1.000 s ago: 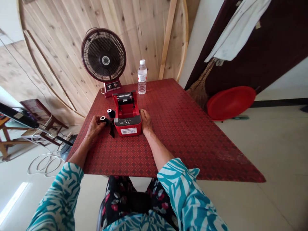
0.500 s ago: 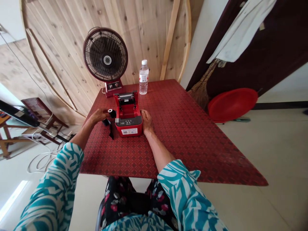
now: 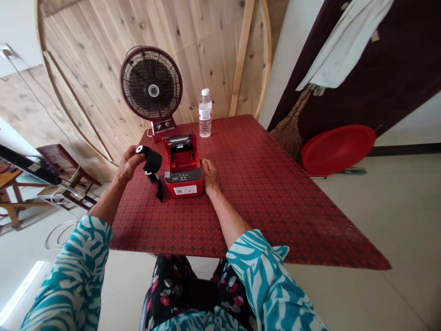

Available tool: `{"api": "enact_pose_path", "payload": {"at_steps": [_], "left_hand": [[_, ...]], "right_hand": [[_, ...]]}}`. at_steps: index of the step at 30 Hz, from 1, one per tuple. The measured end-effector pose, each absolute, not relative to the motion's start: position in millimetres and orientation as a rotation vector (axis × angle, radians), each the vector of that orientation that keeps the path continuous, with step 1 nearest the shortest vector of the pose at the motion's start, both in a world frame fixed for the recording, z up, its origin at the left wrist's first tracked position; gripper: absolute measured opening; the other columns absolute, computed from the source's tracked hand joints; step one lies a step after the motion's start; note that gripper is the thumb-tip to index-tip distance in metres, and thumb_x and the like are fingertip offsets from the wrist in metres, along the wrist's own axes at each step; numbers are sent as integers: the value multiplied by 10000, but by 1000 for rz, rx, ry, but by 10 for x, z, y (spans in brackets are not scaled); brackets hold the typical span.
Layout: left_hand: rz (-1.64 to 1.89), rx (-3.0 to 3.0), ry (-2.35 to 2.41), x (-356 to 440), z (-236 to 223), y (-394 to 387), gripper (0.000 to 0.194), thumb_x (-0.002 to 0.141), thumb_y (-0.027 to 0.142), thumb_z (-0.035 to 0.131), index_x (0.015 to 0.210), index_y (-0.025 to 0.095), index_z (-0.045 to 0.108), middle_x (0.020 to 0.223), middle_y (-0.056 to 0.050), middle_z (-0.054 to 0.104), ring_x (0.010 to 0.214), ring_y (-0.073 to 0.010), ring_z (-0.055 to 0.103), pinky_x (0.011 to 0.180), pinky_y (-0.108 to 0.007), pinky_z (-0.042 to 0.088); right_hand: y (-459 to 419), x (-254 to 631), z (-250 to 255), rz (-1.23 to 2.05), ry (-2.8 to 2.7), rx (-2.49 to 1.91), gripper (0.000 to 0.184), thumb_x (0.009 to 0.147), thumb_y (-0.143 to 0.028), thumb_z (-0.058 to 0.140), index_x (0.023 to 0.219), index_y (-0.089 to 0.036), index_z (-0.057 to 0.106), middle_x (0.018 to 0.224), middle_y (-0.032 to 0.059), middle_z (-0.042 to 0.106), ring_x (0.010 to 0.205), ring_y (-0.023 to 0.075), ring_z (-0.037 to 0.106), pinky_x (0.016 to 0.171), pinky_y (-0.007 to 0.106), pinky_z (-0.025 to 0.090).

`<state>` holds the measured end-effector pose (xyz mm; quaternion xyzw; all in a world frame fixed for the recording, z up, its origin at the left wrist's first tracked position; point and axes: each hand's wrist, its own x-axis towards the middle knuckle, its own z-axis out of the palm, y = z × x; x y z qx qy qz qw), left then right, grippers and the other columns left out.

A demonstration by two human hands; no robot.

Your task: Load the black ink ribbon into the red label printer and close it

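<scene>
A small red printer (image 3: 185, 189), its lid tilted up and its inside bare, sits on the red patterned table (image 3: 268, 193). Against the printer's right side rests my right hand (image 3: 210, 175), its fingers partly hidden behind the casing. Left of the printer, my left hand (image 3: 128, 164) pinches the end of a black ribbon roll (image 3: 153, 160) with a white core, held above the tabletop. A second, smaller black roll (image 3: 151, 177) is just below it, with a loose black strip (image 3: 159, 191) hanging down beside the printer.
Behind the printer stand a dark red table fan (image 3: 151, 85) and a clear water bottle (image 3: 205, 115) with a white cap. To the right on the floor are a red basin (image 3: 337, 149) and a broom (image 3: 289, 128). A wooden chair (image 3: 64, 161) stands at the left.
My left hand has moved left and slightly up, drawing the black ribbon roll away from the printer's side. My right hand stays at the printer. The view has shifted slightly.
</scene>
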<state>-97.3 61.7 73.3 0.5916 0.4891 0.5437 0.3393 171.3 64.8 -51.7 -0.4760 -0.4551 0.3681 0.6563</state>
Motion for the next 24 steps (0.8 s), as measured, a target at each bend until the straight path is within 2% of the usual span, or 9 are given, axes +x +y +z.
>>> {"api": "enact_pose_path", "payload": {"at_steps": [2,5,9,14,18,24], "left_hand": [[1480,1513,1136,-978,869,519,309,650,401,687,879,201,635,688,9,627,653,-156,604,593,-260,484],[1394,1560,991,-845,1041,392,341,697,434,688,938,194,675,761,-23,675,680,-164,625,615,-279,511],[1013,1846,951,-465,1076,394,360,720,391,752,1005,175,709,877,-55,722,784,-179,663,732,-306,545],[676,2256,1004,-108,923,668,339,784,336,691,1086,182,698,979,-67,737,901,-203,681,839,-344,540],[271,2510,1046,-24,849,888,255,842,277,606,1056,202,723,1044,-63,747,957,-212,685,873,-319,517],[-225,2621,1232,118,776,1058,316,824,190,576,1088,234,744,1152,-54,744,1068,-228,674,857,-274,489]], "right_hand": [[650,1720,-531,837,-1037,-1079,382,857,-504,454,966,-236,702,1073,60,747,1058,227,646,1016,424,464],[647,1728,-547,834,-1042,-1079,378,853,-504,456,976,-242,700,1078,55,747,1058,229,642,1012,427,461],[639,1725,-537,831,-1045,-1079,380,851,-494,460,986,-233,700,1085,64,741,1069,230,642,998,414,471],[653,1708,-522,815,-1045,-1071,357,845,-489,464,954,-245,702,1044,51,748,1034,221,648,979,404,484],[673,1690,-528,795,-1037,-1058,345,847,-470,460,937,-244,705,1029,54,751,1026,220,653,983,400,488],[683,1674,-507,799,-1034,-1083,339,847,-433,449,946,-234,705,1059,70,744,1058,227,653,1014,416,479]]}}
